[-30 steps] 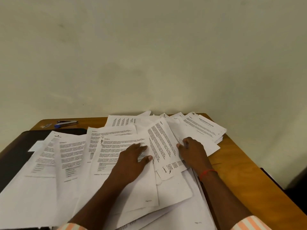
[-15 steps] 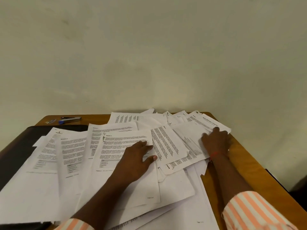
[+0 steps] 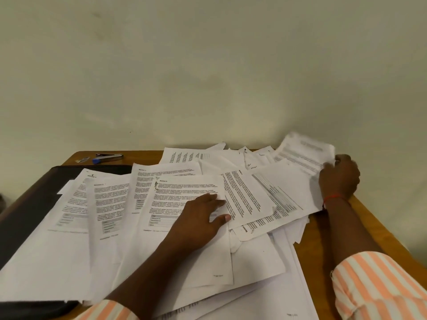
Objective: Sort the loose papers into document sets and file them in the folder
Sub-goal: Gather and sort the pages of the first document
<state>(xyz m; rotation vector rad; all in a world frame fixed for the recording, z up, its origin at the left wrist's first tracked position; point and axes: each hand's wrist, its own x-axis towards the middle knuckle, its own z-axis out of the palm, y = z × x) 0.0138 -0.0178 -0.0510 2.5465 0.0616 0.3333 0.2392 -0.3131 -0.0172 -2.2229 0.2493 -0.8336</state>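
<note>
Left hand [image 3: 198,218] flat, grip apart, on centre sheet [image 3: 184,188] | right hand [image 3: 339,176] grip clamped on raised sheet [image 3: 307,151], upper right | loose papers [image 3: 57,262] overlap black folder [image 3: 27,204], left, on desk [image 3: 143,158]

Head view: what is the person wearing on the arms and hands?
Both arms wear sleeves striped in peach-orange and white: the left sleeve and the right sleeve. A thin red thread band circles the right wrist. The left hand and right hand are bare, with no gloves or watch visible.
</note>
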